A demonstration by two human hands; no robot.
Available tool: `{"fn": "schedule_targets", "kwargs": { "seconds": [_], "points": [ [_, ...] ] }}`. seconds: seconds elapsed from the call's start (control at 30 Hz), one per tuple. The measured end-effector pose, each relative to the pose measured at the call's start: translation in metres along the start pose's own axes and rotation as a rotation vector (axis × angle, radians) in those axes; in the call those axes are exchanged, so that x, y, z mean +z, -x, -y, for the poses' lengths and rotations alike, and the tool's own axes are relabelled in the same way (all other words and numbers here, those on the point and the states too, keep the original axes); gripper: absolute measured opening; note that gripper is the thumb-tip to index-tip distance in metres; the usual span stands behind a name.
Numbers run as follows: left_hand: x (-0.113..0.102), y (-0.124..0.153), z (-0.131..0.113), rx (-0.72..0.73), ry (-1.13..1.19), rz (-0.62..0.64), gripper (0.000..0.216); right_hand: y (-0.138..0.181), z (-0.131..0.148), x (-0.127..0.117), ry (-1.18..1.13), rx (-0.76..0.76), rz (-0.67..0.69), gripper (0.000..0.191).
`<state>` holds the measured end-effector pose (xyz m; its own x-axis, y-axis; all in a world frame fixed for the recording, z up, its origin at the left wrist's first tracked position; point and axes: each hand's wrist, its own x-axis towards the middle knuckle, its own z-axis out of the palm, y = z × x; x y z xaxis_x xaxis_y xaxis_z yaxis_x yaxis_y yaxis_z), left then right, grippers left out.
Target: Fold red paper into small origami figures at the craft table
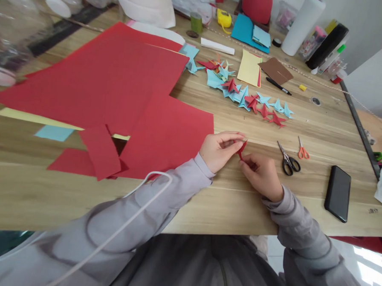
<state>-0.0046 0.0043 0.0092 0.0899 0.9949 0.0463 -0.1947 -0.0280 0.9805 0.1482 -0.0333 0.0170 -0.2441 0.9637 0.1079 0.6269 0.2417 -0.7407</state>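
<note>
A small folded piece of red paper [242, 148] is held between my two hands above the wooden table. My left hand [221, 149] pinches its upper left side between thumb and fingers. At its lower tip, the thumb and forefinger of my right hand [262, 174] grip it too. The fingers cover part of the folds. Large red paper sheets [117, 83] lie just left of my left hand. Beyond my hands sits a row of small folded paper figures, red [252, 102] and light blue [244, 96]. Black-handled scissors [289, 160] rest right of my right hand.
Small orange scissors [302, 149] and a black phone [337, 193] lie to the right. A black pen [278, 85], brown paper [276, 70] and pale yellow paper [249, 68] are farther back. A yellow tape measure [223, 19] stands behind. A white cable [142, 208] crosses my left sleeve.
</note>
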Motion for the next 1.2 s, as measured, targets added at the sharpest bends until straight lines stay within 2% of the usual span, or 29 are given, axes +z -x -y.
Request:
{"fn": "schedule_targets", "kwargs": {
  "seconds": [0.1,0.27,0.47,0.57,0.67,0.77,0.9,0.97,1.1,1.13,1.2],
  "points": [
    [-0.001,-0.001,-0.007,-0.103,0.161,0.003,0.030,-0.004,-0.005,-0.007,-0.063,0.073,-0.150,0.017],
    [-0.002,0.000,-0.013,-0.255,0.491,0.081,0.035,-0.011,-0.010,-0.013,-0.425,0.179,-0.278,0.018],
    [-0.003,0.000,-0.014,-0.267,0.486,0.208,0.039,-0.014,-0.010,-0.015,-0.630,0.211,-0.381,0.017],
    [-0.006,-0.004,-0.013,-0.249,0.405,0.203,0.045,-0.015,-0.009,-0.018,-0.656,0.221,-0.397,0.018],
    [-0.010,-0.009,-0.010,-0.201,0.331,0.092,0.049,-0.016,-0.009,-0.022,-0.668,0.221,-0.371,0.017],
    [-0.014,-0.011,-0.008,-0.071,0.234,0.038,0.047,-0.017,-0.010,-0.025,-0.700,0.239,-0.336,0.017],
    [-0.014,-0.006,-0.007,0.173,0.000,0.139,0.033,-0.017,-0.012,-0.027,-0.747,0.287,-0.248,0.016],
    [-0.013,-0.001,-0.006,0.238,-0.105,0.207,0.031,-0.017,-0.012,-0.029,-0.748,0.287,-0.187,0.016],
    [-0.009,0.004,-0.003,0.142,-0.091,0.290,0.064,-0.016,-0.009,-0.031,-0.704,0.297,-0.084,0.016],
    [-0.008,0.004,-0.002,0.104,-0.074,0.308,0.066,-0.016,-0.008,-0.032,-0.691,0.302,-0.056,0.016],
    [-0.007,0.005,0.000,0.044,-0.075,0.351,0.057,-0.015,-0.006,-0.033,-0.681,0.315,-0.007,0.018]
  ]
}}
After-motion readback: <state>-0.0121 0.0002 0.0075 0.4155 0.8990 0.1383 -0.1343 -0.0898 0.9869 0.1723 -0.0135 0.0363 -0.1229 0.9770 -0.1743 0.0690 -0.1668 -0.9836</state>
